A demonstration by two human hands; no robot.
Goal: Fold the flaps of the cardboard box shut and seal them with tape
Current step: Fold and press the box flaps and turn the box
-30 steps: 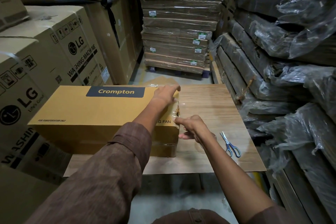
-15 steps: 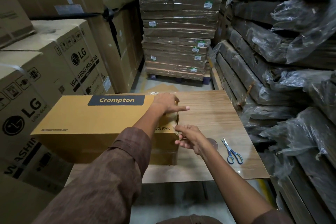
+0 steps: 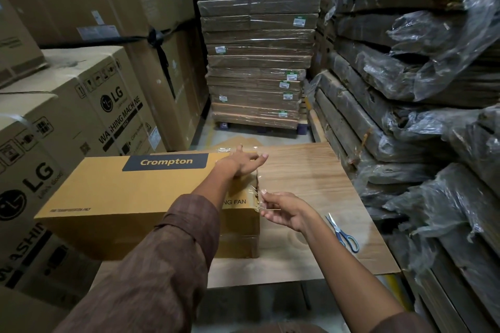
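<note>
A long yellow Crompton cardboard box [image 3: 130, 197] lies on its side on the wooden table [image 3: 311, 178], its right end closed and covered with clear tape [image 3: 256, 194]. My left hand [image 3: 243, 162] rests flat on the top right corner of the box, fingers straight and reaching past the edge. My right hand [image 3: 281, 211] is at the box's right end, its thumb and fingers pinching a loose strip of clear tape beside the near corner. The end face of the box is mostly hidden from this angle.
Blue-handled scissors [image 3: 342, 232] lie on the table right of my right hand. LG washing machine cartons [image 3: 81, 116] stand at the left, a pallet of flat wrapped cardboard [image 3: 257, 62] behind, and plastic-wrapped bundles [image 3: 419, 116] at the right.
My left hand's fingers have straightened and spread over the box corner. My right hand has dropped slightly along the box's end, still at the tape. The camera has tilted up a little.
</note>
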